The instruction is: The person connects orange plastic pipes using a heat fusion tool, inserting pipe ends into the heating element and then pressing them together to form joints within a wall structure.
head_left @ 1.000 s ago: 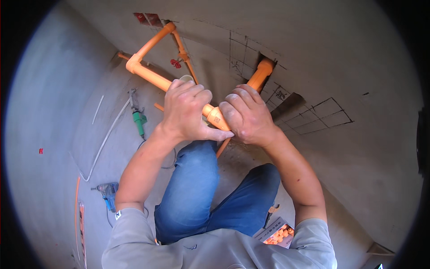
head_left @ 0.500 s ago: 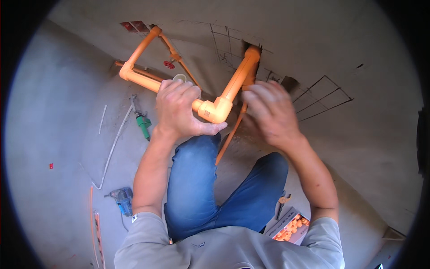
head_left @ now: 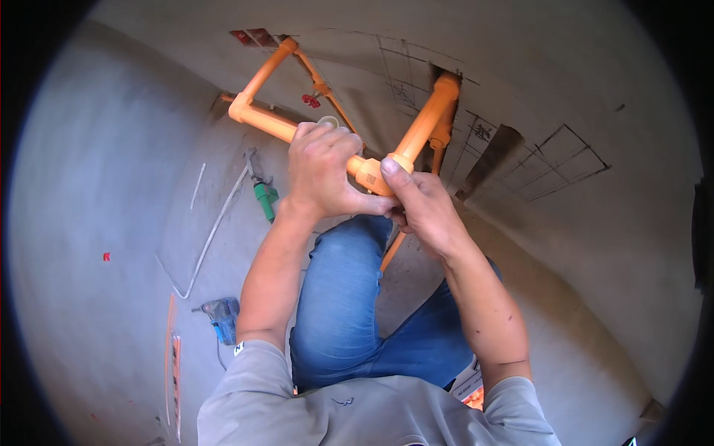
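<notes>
An orange plastic pipe (head_left: 269,124) runs from the far left to an orange elbow fitting (head_left: 370,175) in front of me. My left hand (head_left: 321,167) is closed around this pipe just left of the elbow, its thumb stretched along the fitting's underside. At the corner, my right hand (head_left: 425,207) grips the elbow fitting, thumb on top and the other fingers partly hidden beneath. A second orange pipe (head_left: 422,128) leads from the elbow up to a hole in the wall. A pale round rim (head_left: 328,120) shows behind my left knuckles; I cannot tell what it is.
A thinner orange pipe with a red valve handle (head_left: 311,101) runs along the wall. On the floor to my left lie a green-handled tool (head_left: 265,199), a bent pale rod (head_left: 199,262) and a blue power drill (head_left: 222,320). A carton (head_left: 467,380) is mostly hidden by my right arm.
My right hand has come down and left from beside the wall-side pipe onto the elbow. My left hand keeps its grip. The whole view has shifted, so the scene sits farther right.
</notes>
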A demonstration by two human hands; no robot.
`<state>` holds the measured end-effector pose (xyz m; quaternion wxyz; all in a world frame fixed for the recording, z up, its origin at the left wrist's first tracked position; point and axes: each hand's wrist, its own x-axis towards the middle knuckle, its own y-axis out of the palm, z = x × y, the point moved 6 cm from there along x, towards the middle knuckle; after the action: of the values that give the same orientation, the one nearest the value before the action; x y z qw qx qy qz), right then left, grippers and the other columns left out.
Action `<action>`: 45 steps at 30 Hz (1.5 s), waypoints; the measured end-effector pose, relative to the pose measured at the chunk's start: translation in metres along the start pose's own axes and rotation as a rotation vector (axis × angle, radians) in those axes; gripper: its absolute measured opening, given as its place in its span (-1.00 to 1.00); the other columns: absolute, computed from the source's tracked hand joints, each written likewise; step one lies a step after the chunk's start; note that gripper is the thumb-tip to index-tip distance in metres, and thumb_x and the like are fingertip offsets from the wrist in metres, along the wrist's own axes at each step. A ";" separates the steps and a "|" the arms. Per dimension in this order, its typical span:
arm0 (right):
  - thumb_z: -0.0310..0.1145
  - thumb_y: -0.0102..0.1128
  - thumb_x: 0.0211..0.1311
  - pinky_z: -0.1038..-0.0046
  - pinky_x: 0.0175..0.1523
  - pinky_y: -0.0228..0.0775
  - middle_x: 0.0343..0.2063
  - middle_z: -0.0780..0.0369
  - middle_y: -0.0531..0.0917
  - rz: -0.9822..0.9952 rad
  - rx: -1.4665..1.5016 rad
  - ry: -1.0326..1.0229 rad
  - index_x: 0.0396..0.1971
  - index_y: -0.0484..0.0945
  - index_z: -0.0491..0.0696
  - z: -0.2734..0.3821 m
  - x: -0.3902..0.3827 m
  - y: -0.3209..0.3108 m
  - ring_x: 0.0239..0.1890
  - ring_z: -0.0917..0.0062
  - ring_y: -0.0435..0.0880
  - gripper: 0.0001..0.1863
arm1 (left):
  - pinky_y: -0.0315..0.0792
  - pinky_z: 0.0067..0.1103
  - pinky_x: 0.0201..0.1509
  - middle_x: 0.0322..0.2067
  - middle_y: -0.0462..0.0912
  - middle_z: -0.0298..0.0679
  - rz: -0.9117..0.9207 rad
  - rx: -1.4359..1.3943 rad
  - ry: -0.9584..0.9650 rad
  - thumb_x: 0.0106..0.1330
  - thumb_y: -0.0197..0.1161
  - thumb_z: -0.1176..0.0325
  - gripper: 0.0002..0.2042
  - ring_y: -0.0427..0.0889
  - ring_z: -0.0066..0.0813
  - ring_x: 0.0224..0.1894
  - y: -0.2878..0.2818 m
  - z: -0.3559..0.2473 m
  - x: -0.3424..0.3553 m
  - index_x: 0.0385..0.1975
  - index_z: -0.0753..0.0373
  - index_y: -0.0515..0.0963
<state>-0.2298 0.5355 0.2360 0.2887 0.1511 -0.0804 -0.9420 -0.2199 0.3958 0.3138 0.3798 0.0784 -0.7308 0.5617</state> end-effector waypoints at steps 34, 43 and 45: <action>0.02 0.17 0.40 0.67 -0.65 0.09 -0.62 0.39 0.46 -0.082 0.462 0.042 -0.37 0.52 -0.04 -0.006 0.012 0.025 -0.69 0.76 0.33 -0.61 | 0.26 -0.38 -0.24 -0.65 0.42 -0.27 0.035 -0.028 -0.092 -0.55 0.52 -0.23 -0.37 0.43 -0.26 -0.51 -0.004 0.004 0.000 -0.69 0.20 0.42; 0.09 0.16 0.38 0.67 -0.62 0.11 -0.64 0.40 0.45 -0.044 0.427 0.058 -0.38 0.54 -0.01 -0.007 0.011 0.024 -0.68 0.76 0.34 -0.58 | 0.25 -0.37 -0.25 -0.63 0.42 -0.26 0.055 -0.007 -0.075 -0.56 0.50 -0.25 -0.34 0.42 -0.25 -0.51 0.000 0.004 -0.001 -0.70 0.20 0.39; 0.04 0.15 0.39 0.66 -0.63 0.11 -0.64 0.41 0.46 -0.059 0.446 0.054 -0.36 0.56 -0.04 -0.005 0.009 0.025 -0.69 0.78 0.33 -0.59 | 0.24 -0.36 -0.25 -0.63 0.42 -0.27 0.055 -0.013 -0.070 -0.56 0.50 -0.26 -0.34 0.42 -0.25 -0.51 0.000 0.002 -0.001 -0.69 0.20 0.39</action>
<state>-0.2227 0.5097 0.2346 0.2226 0.2385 -0.2744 -0.9046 -0.2202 0.3934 0.3127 0.3389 0.0752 -0.7492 0.5641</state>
